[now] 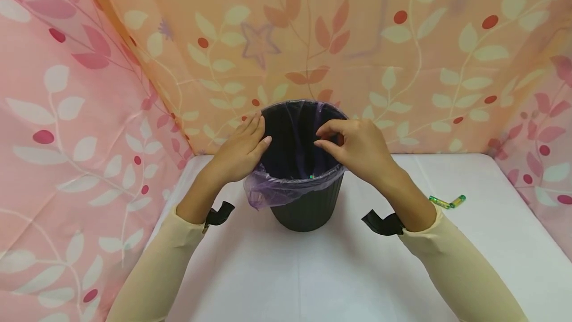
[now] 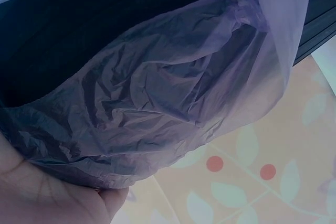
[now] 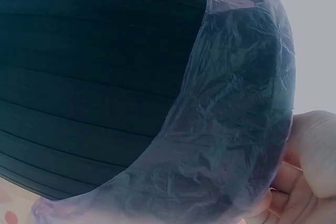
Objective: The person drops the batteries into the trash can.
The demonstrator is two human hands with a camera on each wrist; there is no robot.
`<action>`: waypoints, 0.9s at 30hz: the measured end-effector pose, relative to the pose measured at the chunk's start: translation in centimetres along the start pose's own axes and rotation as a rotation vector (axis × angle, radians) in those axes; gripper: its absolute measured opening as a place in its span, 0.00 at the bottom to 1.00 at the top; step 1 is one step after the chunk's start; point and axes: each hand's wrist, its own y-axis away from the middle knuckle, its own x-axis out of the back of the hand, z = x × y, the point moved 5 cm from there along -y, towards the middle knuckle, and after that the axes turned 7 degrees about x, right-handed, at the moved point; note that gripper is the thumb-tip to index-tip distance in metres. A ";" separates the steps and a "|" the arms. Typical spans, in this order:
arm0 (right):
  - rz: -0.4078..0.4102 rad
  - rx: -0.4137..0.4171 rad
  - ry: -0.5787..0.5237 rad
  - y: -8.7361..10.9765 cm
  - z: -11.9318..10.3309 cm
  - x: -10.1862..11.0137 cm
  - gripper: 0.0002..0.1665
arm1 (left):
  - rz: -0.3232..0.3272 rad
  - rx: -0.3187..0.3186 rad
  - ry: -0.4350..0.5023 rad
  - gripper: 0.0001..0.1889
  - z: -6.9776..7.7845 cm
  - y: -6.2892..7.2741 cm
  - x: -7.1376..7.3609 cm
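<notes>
Bin (image 1: pixel 306 212), one; one purple liner (image 1: pixel 273 194); two hands (image 1: pixel 241 149) (image 1: pixel 361 145); two green pieces (image 1: pixel 440 202) (image 1: pixel 458 201) outside.

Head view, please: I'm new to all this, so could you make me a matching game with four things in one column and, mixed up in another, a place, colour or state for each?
Things:
1. Bin
2. Green pieces
3. Left hand
4. Bag

Places, colours or states:
A. At the left of the bin's opening
B. Purple and hanging over the bin's edge
C. Dark and standing upright
D. Lying on the table, off to the right

Right pairs: 1-C, 2-D, 3-A, 4-B
</notes>
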 end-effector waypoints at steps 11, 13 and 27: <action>0.106 0.037 -0.031 0.9 -0.6 1.0 0.03 | 0.018 -0.010 -0.014 0.35 0.0 0.0 0.1; 0.145 0.048 -0.055 1.4 -0.6 1.2 0.02 | 0.015 -0.007 -0.013 0.35 -0.1 0.0 0.1; 0.350 0.046 -0.080 5.2 -0.7 3.5 0.03 | 0.013 -0.001 -0.003 0.35 -0.3 0.5 0.2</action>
